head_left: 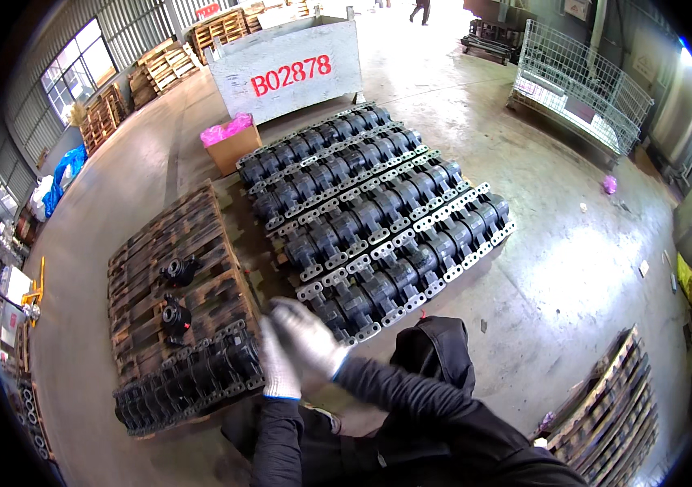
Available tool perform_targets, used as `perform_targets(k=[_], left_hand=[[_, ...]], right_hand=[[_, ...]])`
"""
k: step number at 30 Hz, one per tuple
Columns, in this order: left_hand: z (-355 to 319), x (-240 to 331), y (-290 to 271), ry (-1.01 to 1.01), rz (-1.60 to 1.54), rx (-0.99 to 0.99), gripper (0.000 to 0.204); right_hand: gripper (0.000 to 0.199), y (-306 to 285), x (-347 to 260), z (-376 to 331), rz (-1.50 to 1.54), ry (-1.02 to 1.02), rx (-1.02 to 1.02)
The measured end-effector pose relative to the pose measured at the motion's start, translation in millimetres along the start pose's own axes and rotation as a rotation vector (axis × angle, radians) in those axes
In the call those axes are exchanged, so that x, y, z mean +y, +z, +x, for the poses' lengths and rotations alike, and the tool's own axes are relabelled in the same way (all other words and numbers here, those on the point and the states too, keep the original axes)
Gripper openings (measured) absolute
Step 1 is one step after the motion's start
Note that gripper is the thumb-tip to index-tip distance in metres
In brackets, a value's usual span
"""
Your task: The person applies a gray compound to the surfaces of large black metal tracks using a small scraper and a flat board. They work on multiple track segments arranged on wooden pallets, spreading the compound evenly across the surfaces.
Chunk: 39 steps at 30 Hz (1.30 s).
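My left hand (278,365) and my right hand (307,334), both in white knit gloves, meet in front of me. Their fingers look stretched out and point away from me, with the right slightly blurred. Nothing shows in either hand, though the space between the palms is hidden. Just left of them, a black ribbed metal casting (192,377) lies on the near end of a wooden pallet (139,284). Two smaller black parts, one farther away (179,271) and one closer (175,318), stand on the same pallet. Ahead to the right, several long black castings (399,211) lie in parallel rows.
A large white metal bin (240,85) stands behind the rows, beside a cardboard box (235,152) topped with pink plastic. A wire mesh cage (577,93) is at the far right. Slatted wooden pallets (610,410) lie at the near right. A person (420,11) walks far off.
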<state>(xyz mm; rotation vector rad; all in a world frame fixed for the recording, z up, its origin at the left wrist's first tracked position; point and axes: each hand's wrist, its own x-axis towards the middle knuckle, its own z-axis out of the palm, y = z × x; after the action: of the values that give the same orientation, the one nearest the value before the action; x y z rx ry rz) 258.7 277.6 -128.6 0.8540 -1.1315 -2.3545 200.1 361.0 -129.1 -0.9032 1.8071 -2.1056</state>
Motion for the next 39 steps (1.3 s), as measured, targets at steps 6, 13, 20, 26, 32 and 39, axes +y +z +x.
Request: perform_targets(k=[6, 13, 20, 26, 32, 39], left_hand=[[29, -14, -103, 0.075, 0.083, 0.114, 0.039], [7, -11, -42, -0.248, -0.089, -0.06, 0.067], [54, -25, -51, -0.02, 0.161, 0.011, 0.045], [75, -24, -101, 0.09, 0.419, 0.12, 0.044], [5, 7, -32, -0.063, 0.082, -0.082, 0.049], [87, -10, -115, 0.021, 0.099, -0.028, 0.031]], right_hand=[[0.046, 75, 5, -37, 0.709, 0.487, 0.059], [0.049, 36, 6, -34, 0.768, 0.372, 0.123], [0.049, 34, -6, -32, 0.587, 0.39, 0.182], [0.053, 42, -21, -34, 0.574, 0.402, -0.006], [0.056, 27, 6, -28, 1.017, 0.426, 0.01], [0.045, 47, -29, -23, 0.809, 0.479, 0.053]])
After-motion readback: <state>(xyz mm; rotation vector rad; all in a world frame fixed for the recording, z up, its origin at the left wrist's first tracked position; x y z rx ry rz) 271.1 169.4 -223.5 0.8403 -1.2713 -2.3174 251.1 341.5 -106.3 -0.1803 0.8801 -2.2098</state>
